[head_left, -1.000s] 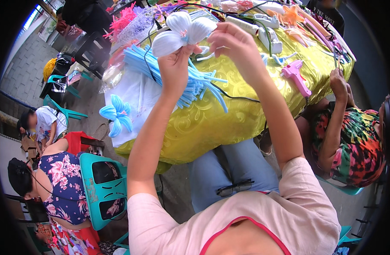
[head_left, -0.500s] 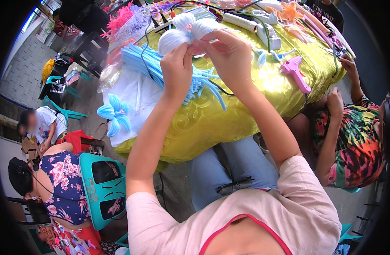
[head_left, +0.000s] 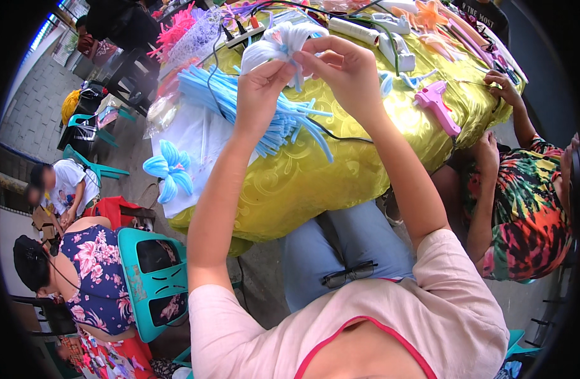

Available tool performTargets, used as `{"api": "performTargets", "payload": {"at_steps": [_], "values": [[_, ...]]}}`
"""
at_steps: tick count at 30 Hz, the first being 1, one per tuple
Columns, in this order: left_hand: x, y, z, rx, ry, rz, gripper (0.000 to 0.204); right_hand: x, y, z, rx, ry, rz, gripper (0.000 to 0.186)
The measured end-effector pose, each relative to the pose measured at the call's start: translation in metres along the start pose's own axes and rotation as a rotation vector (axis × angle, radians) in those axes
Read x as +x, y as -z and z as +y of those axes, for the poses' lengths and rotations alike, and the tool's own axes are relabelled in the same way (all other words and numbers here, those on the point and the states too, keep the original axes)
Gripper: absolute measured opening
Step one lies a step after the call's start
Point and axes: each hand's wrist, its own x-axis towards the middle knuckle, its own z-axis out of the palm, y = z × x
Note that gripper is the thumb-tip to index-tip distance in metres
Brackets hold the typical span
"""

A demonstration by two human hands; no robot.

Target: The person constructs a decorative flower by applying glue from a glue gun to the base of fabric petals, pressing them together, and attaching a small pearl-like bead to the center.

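Observation:
A fluffy white flower (head_left: 259, 54), seemingly of pipe cleaners, with a pink and blue centre, is held up over the table between my two hands. My left hand (head_left: 262, 85) pinches its near left side. On its right side, my right hand (head_left: 341, 74) grips a petal between thumb and fingers. The fingers partly cover the flower's lower side. Under and beside my left forearm lies a bundle of light blue pipe cleaners (head_left: 278, 131). A finished-looking blue flower (head_left: 170, 169) rests on white sheeting (head_left: 198, 142) at the table's left corner.
A pink glue gun (head_left: 436, 106) lies to the right on the yellow tablecloth (head_left: 340, 180). White power strips (head_left: 356, 31) and dark cables run across the far side. Pink pipe cleaners (head_left: 176, 30) sit far left. A co-worker's hand (head_left: 505, 88) reaches over the right edge.
The white flower has turned and tilted in my hands, with petals now gathered and one hanging down. My right hand has shifted slightly. The co-worker's hand at right has moved a little left.

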Motion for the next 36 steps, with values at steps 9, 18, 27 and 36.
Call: {"api": "performTargets", "payload": {"at_steps": [9,18,27,36], "values": [[0.002,0.003,-0.006,-0.177,0.100,0.089,0.020,-0.010,-0.007,0.003,-0.150,0.015,0.070,0.013],[0.001,0.000,-0.011,-0.288,0.144,0.239,0.019,-0.018,-0.024,0.013,-0.137,0.031,0.053,0.016],[0.003,0.000,-0.011,-0.403,0.059,0.043,0.020,-0.003,-0.001,0.005,0.279,-0.377,-0.171,0.020],[0.001,0.002,-0.005,-0.490,0.127,-0.192,0.025,-0.002,0.015,0.001,0.281,-0.484,-0.377,0.029]]}}
